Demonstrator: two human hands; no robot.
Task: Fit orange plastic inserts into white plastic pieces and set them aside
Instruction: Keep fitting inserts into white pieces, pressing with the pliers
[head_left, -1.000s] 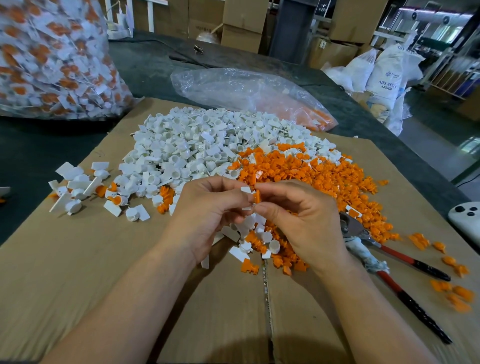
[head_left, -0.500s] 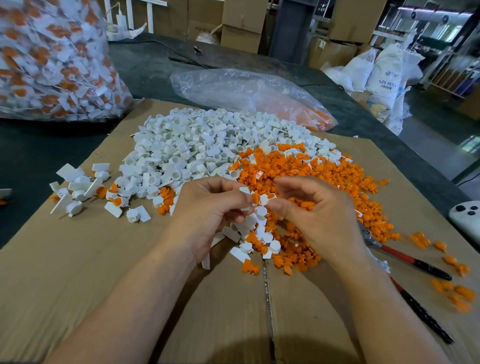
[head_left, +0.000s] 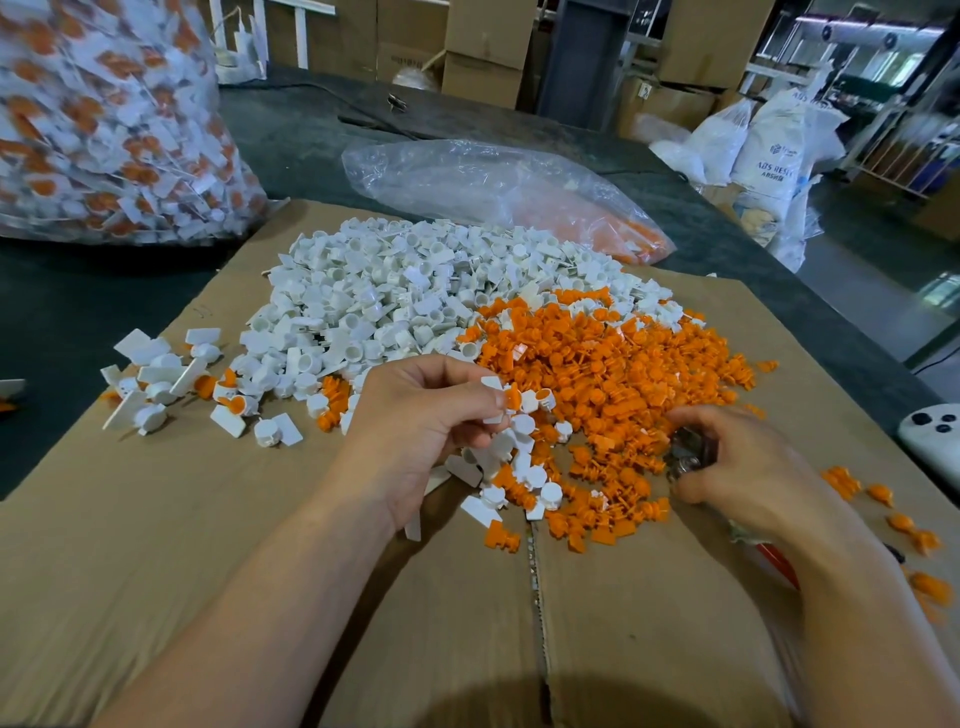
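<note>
Left hand (head_left: 426, 431) fingers pinch a small white plastic piece (head_left: 492, 383) with an orange plastic insert (head_left: 513, 397). Right hand (head_left: 743, 462) fingers curl round red-handled metal pliers (head_left: 685, 451).

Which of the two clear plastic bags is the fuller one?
The bulging clear plastic bag at far left, packed with white-and-orange pieces; the other bag lies nearly flat.

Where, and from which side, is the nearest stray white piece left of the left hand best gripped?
Probably pinch the white piece by its flat tab, coming from above on the right: the tab juts out that way, and this leaves the round cup open.
</note>
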